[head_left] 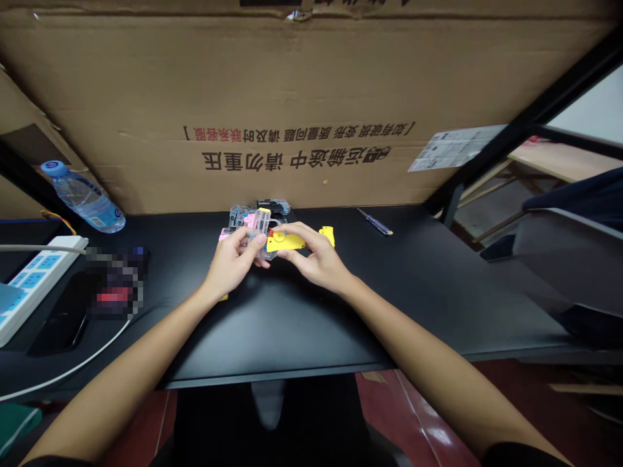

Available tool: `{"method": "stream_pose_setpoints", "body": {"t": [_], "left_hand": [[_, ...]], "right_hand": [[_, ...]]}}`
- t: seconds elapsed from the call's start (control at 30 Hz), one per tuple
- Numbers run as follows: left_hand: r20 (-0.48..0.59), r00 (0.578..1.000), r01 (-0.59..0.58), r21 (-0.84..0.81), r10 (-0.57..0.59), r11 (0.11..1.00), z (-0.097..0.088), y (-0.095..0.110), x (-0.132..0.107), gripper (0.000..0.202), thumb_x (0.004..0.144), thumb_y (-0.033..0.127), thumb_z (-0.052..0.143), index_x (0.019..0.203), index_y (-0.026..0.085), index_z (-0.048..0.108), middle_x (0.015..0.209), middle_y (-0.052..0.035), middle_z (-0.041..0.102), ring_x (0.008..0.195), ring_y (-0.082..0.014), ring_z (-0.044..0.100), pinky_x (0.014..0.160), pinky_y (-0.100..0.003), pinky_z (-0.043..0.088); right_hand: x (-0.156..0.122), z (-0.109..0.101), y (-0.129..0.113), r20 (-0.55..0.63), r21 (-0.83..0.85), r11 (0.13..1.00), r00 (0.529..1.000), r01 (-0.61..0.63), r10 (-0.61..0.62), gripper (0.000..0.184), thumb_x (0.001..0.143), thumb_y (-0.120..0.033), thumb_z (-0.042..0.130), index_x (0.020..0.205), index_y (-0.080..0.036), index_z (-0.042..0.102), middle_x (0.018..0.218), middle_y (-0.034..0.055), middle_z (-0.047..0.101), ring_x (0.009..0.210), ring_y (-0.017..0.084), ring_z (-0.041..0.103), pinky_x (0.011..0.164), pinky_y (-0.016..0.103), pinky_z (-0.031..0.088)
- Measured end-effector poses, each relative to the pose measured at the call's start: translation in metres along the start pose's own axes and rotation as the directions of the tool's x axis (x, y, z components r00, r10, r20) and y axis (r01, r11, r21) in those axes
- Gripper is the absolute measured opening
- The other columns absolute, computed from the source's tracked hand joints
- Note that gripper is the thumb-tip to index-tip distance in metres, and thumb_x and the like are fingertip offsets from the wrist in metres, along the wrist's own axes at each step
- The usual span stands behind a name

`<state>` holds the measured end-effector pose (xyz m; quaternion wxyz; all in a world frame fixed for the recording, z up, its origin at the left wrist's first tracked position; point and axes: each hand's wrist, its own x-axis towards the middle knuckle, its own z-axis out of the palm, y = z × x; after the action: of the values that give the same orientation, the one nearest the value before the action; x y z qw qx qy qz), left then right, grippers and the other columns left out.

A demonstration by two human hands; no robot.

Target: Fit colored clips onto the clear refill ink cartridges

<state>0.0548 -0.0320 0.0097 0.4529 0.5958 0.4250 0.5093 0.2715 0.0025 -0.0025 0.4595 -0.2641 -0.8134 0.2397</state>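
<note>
My left hand (231, 259) pinches a clear plastic part (263, 222) with a yellow tip between thumb and fingers. From the other side, my right hand (318, 256) grips a yellow plastic part (292, 242) with a round disc on it. The two parts are close together, but I cannot tell whether they are joined. Behind my hands lie several clear, pink and black plastic parts (238, 217), partly covered. Another yellow piece (328, 233) shows just past my right hand. Farther right rests a screwdriver (377, 224) with a translucent handle.
A large cardboard box (292, 84) walls off the back of the black table (272, 344). At left are a water bottle (87, 198), a white power strip (43, 272), a dark phone (63, 314) and a white cable (97, 353). A chair (569, 253) stands at right.
</note>
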Motion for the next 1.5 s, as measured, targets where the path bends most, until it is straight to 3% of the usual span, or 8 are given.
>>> {"method": "stream_pose_setpoints", "body": {"t": [0.27, 0.7, 1.0, 1.3, 1.5], "left_hand": [[0.011, 1.000, -0.007, 0.061, 0.006, 0.998, 0.000, -0.001, -0.001, 0.049, 0.095, 0.067, 0.071, 0.100, 0.019, 0.067, 0.082, -0.0030, 0.077, 0.062, -0.0174, 0.076, 0.060, -0.027, 0.062], [-0.008, 1.000, 0.006, 0.024, -0.005, 1.000, 0.000, -0.003, 0.000, 0.048, 0.095, 0.066, 0.072, 0.098, 0.018, 0.068, 0.076, -0.0027, 0.075, 0.057, -0.0161, 0.075, 0.055, -0.025, 0.061], [-0.024, 0.999, 0.031, 0.010, -0.031, 0.999, 0.001, -0.005, 0.000, 0.049, 0.092, 0.066, 0.075, 0.096, 0.018, 0.068, 0.072, -0.0022, 0.075, 0.055, -0.0167, 0.075, 0.053, -0.025, 0.061], [0.022, 0.999, 0.043, 0.004, -0.043, 0.999, 0.000, 0.000, 0.001, 0.047, 0.093, 0.064, 0.075, 0.098, 0.018, 0.069, 0.071, -0.0015, 0.075, 0.055, -0.0180, 0.075, 0.055, -0.027, 0.061], [0.053, 0.998, 0.032, 0.086, -0.037, 0.996, -0.003, -0.002, 0.000, 0.042, 0.094, 0.060, 0.074, 0.100, 0.018, 0.071, 0.071, -0.0013, 0.076, 0.057, -0.0188, 0.076, 0.055, -0.027, 0.061]], "right_hand": [[0.001, -0.007, -0.001, 0.093, -0.053, 0.997, 0.994, 0.060, -0.055, 0.037, 0.106, -0.036, 0.068, 0.143, -0.030, 0.065, 0.126, 0.0112, 0.073, 0.115, 0.028, 0.072, 0.102, 0.047, 0.060], [-0.002, -0.001, 0.000, 0.045, -0.071, 0.994, 0.996, 0.078, -0.075, 0.039, 0.106, -0.033, 0.068, 0.145, -0.031, 0.064, 0.131, 0.0116, 0.072, 0.120, 0.029, 0.070, 0.105, 0.050, 0.059], [-0.003, 0.002, 0.002, 0.039, -0.049, 0.999, 0.999, 0.009, -0.007, 0.038, 0.105, -0.038, 0.070, 0.142, -0.031, 0.066, 0.129, 0.0111, 0.074, 0.117, 0.030, 0.072, 0.104, 0.051, 0.059], [0.003, -0.011, 0.003, 0.097, -0.016, 0.999, 0.995, 0.037, -0.035, 0.037, 0.105, -0.040, 0.071, 0.140, -0.029, 0.069, 0.126, 0.0114, 0.075, 0.116, 0.029, 0.072, 0.104, 0.048, 0.059], [0.004, -0.015, 0.008, 0.150, 0.048, 0.998, 0.988, 0.029, -0.036, 0.039, 0.101, -0.043, 0.076, 0.137, -0.030, 0.072, 0.127, 0.0109, 0.077, 0.118, 0.029, 0.074, 0.104, 0.049, 0.060]]}}
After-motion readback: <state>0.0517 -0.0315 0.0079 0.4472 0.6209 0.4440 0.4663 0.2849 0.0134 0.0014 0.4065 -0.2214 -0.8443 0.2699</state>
